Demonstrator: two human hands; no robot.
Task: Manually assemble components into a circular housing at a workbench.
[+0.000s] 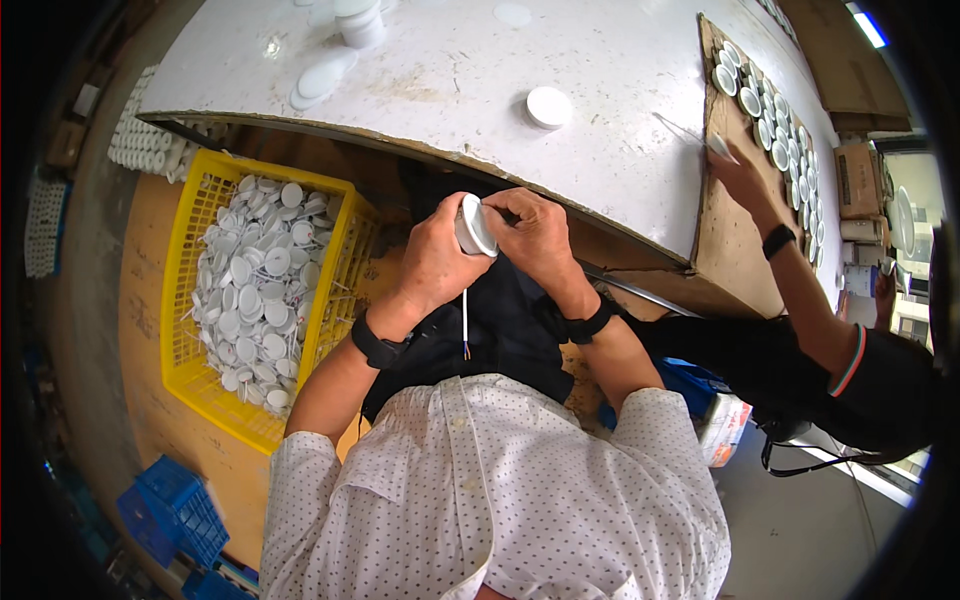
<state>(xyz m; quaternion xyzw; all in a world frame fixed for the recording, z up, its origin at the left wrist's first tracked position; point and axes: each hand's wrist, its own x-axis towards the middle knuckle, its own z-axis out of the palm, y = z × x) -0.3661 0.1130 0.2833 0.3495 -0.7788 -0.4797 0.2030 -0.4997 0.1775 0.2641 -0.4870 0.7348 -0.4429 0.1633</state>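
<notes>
In front of my chest, close to the table's front edge, a white round downlight [474, 228] is held with its disc face tilted to the right. My left hand [436, 258] is closed around its body from the left. The fingertips of my right hand [533, 240] pinch at the rim of the disc; whether they also hold a small part is hidden. A white cable [464, 318] hangs down from beneath the light, with thin bare-looking wire ends at its tip.
A yellow crate [178, 330] full of white discs with leads stands at left. On the white table [430, 90] sit a round white piece [549, 107], a stack of white discs [359, 22] and loose discs. At right, a co-worker's hand [735, 172] reaches over cardboard [722, 235] bearing several white rings.
</notes>
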